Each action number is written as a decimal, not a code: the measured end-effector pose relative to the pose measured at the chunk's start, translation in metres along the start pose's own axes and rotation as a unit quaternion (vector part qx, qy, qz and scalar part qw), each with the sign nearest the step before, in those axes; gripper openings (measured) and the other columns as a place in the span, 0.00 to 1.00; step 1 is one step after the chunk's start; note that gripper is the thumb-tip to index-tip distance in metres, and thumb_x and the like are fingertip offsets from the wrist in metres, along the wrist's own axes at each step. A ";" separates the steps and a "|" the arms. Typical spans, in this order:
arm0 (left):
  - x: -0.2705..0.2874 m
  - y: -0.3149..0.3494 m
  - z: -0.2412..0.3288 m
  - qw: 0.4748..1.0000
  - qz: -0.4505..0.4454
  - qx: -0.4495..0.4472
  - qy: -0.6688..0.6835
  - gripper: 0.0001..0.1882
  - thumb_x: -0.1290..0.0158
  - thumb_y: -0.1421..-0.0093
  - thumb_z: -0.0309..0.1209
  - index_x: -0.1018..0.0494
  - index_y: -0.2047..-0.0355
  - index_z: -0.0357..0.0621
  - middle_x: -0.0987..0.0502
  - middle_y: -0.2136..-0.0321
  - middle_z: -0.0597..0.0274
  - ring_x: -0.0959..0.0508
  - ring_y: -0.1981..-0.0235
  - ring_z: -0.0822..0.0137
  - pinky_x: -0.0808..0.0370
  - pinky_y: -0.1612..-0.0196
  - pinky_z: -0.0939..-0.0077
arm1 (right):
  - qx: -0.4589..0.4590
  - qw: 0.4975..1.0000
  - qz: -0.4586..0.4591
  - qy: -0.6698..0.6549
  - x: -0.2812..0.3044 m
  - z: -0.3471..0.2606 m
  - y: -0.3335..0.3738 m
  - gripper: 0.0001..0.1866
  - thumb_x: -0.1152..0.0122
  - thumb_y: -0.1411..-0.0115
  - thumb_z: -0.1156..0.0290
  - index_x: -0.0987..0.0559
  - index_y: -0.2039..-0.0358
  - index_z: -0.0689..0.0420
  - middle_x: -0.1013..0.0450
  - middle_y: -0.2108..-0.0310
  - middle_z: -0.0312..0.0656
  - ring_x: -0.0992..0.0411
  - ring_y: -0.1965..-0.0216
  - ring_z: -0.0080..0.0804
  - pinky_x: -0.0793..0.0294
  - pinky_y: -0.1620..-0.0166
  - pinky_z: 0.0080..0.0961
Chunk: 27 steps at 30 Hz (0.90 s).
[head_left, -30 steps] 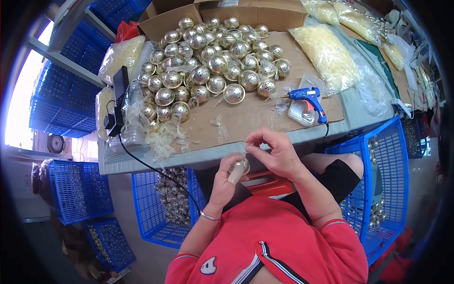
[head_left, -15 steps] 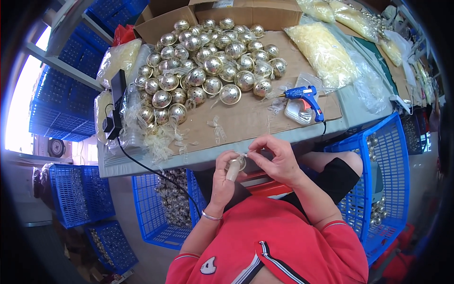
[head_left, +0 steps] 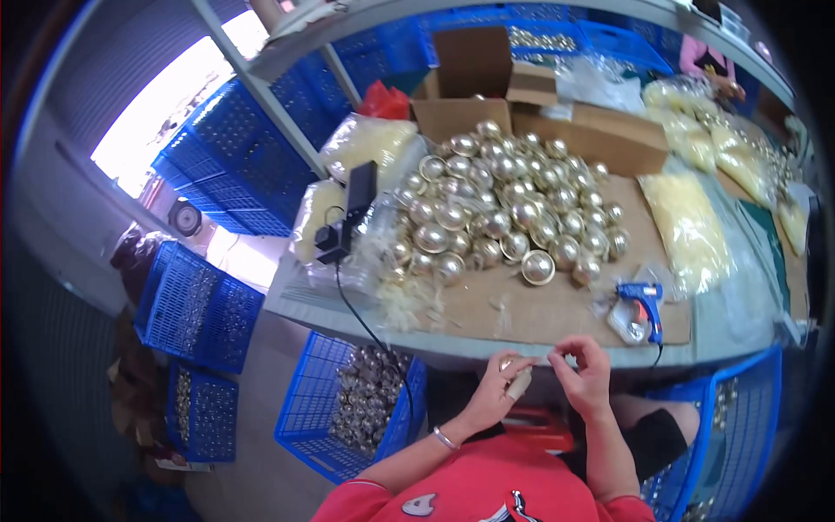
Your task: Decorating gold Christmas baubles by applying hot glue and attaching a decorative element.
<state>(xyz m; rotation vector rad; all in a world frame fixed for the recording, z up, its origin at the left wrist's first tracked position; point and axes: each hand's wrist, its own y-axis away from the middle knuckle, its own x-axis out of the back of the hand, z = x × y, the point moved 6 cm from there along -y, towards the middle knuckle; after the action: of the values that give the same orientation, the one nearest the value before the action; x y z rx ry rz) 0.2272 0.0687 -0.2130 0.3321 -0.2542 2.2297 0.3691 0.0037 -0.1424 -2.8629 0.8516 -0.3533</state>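
Just off the table's front edge, my left hand (head_left: 496,393) is closed around a gold ball ornament (head_left: 505,363), which its fingers mostly cover. One of its fingers wears a beige cover (head_left: 519,384). Close on the right, my right hand (head_left: 586,376) pinches thumb against forefinger on the end of a thin pale ribbon (head_left: 541,360) running between the hands; blur hides its detail. Beyond them, a large heap of shiny gold ball ornaments (head_left: 524,213) lies on a cardboard sheet (head_left: 557,317).
A blue glue gun (head_left: 645,300) rests on the cardboard's right side, beside a bag of cream material (head_left: 687,235). Loose clear ribbons (head_left: 402,300) and a black power strip (head_left: 358,196) lie left. Blue crates (head_left: 304,409) flank my legs; a cardboard box (head_left: 470,113) stands behind the heap.
The view has swung up and left, so the table appears lower and farther right. My hands are a little farther apart, with the pale ribbon stretched between them.
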 end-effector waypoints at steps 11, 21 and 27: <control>-0.004 -0.009 0.011 0.787 0.046 0.174 0.590 0.40 0.56 0.38 0.26 0.66 0.33 0.66 0.30 0.60 0.65 0.30 0.67 0.74 0.28 0.60 0.72 | 0.018 1.000 0.018 -0.003 -0.025 0.016 0.010 0.12 0.37 0.50 0.82 0.29 0.66 0.61 0.27 0.72 0.38 0.29 0.70 0.21 0.29 0.66 0.17; 0.007 -0.021 0.012 0.806 0.071 0.159 0.566 0.37 0.58 0.38 0.25 0.62 0.33 0.64 0.32 0.51 0.54 0.27 0.56 0.65 0.28 0.55 0.69 | 0.078 0.994 0.068 0.022 -0.026 0.003 0.004 0.10 0.35 0.51 0.82 0.26 0.68 0.61 0.25 0.73 0.41 0.26 0.72 0.24 0.28 0.68 0.19; 0.004 -0.024 0.019 0.817 0.104 0.166 0.543 0.38 0.56 0.38 0.26 0.62 0.34 0.65 0.29 0.54 0.57 0.26 0.58 0.70 0.28 0.54 0.72 | 0.154 0.982 0.062 0.085 -0.028 0.001 0.008 0.10 0.37 0.51 0.83 0.27 0.69 0.62 0.28 0.75 0.44 0.26 0.74 0.32 0.28 0.69 0.21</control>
<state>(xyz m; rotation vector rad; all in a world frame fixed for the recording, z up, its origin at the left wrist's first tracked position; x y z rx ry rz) 0.2463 0.0804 -0.1922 -0.8442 0.7500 2.2991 0.3424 0.0126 -0.1503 -2.5093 0.9076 -0.6596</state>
